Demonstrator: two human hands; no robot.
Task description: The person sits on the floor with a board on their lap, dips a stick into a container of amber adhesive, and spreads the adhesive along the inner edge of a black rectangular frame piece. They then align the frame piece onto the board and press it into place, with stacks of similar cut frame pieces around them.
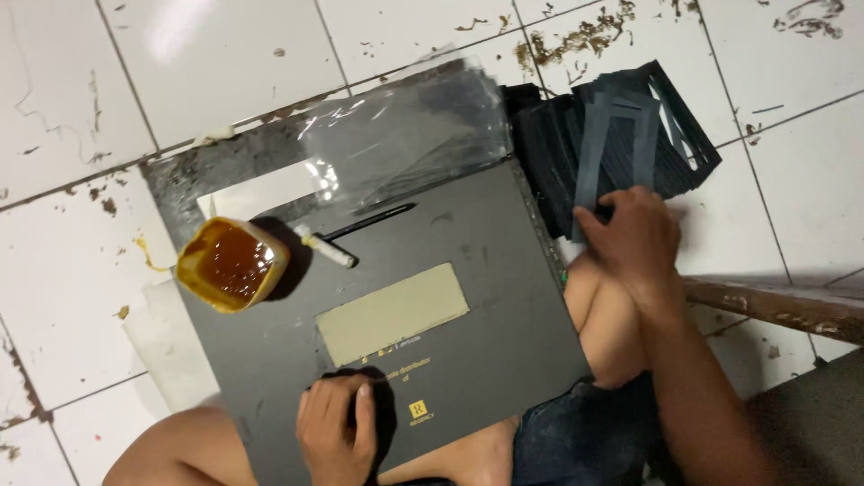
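— Evidently the frames (621, 144), thin and floppy, are stacked on the floor right of the board (423, 315).

— Right hand (634, 238) fingers are pressed flat on one; edges are best pinched. Left hand (337, 432) is curled on the board.

Open board centre (504, 270) between glue tub (232, 264), brush (355, 229) and black frame stack (621, 135)

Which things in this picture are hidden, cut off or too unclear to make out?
- Head view: the left hand covers what lies under it on the dark grey sheet; the sheet's lower edge is cut off by the frame.
- The right hand hides part of the stack of black frame cut-outs.
- The clear plastic film glares, blurring what lies under it.
- The depth of brown liquid in the yellow container cannot be told.
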